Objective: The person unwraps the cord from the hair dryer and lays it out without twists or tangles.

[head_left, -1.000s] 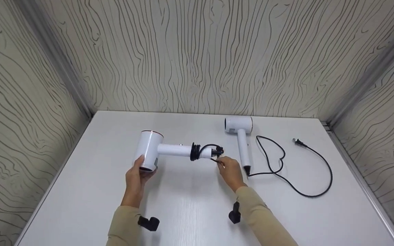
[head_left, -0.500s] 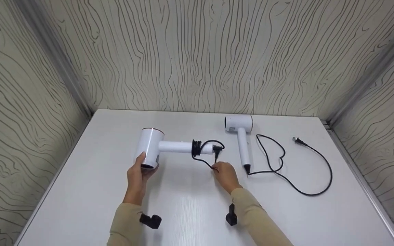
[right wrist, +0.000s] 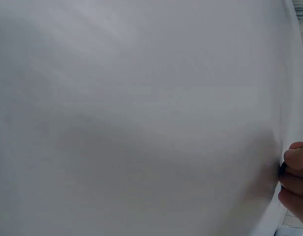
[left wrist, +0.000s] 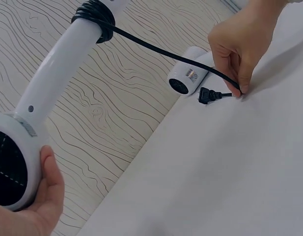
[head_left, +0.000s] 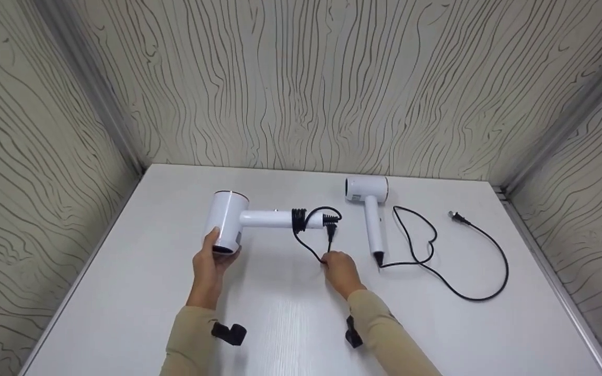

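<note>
A white hair dryer (head_left: 226, 219) is held up by its barrel in the left hand (head_left: 209, 269), its handle pointing right. Black cord (head_left: 299, 220) is wound in several turns around that handle. The right hand (head_left: 342, 272) pinches the cord below the handle's end, with the black plug (head_left: 331, 233) sticking up just above the fingers. In the left wrist view a stretch of cord (left wrist: 156, 48) runs taut from the coil to the right hand (left wrist: 244, 44), and the left hand (left wrist: 45, 201) grips the barrel's edge. The right wrist view shows fingertips (right wrist: 296, 172) at its right edge.
A second white hair dryer (head_left: 372, 224) lies on the white table (head_left: 280, 334) at the back right. Its loose cord (head_left: 505, 261) curves to the right, ending in a plug (head_left: 456, 216). Patterned walls (head_left: 301, 83) stand behind and at both sides.
The right hand has moved down and slightly left, drawing a loop of cord away from the handle. The plug now hangs below the handle's end. The held dryer has shifted slightly up in the view.
</note>
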Tool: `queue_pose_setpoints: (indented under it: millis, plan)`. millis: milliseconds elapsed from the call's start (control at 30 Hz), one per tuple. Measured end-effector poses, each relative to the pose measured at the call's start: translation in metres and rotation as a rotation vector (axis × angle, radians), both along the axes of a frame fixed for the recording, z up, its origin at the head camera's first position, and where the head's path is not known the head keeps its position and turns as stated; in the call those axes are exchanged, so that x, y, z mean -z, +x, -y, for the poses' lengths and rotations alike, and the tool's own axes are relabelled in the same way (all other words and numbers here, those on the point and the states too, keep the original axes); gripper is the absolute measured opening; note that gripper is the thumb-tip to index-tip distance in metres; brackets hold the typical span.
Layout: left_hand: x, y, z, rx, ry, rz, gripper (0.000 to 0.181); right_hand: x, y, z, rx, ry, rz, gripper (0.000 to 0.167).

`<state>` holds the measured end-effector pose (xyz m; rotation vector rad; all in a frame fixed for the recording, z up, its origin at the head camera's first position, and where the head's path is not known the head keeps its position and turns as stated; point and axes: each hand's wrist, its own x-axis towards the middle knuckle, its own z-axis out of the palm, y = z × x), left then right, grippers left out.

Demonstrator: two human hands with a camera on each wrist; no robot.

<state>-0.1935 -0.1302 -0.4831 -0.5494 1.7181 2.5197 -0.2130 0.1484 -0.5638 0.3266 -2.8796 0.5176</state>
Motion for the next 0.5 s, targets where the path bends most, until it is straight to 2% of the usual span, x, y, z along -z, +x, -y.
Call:
queue_pose_setpoints:
  millis: [233, 500]
  plan:
    - [-0.011, -0.002, -0.001, 0.039, -0.034, -0.024, 0.066, 0.003, 0.001, 0.001, -0.028, 0.066, -0.08, 0.005]
    - [-0.014, -0.002, -0.006, 0.048, -0.075, -0.035, 0.066, 0.0, 0.006, -0.002, -0.018, -0.048, 0.04, 0.005]
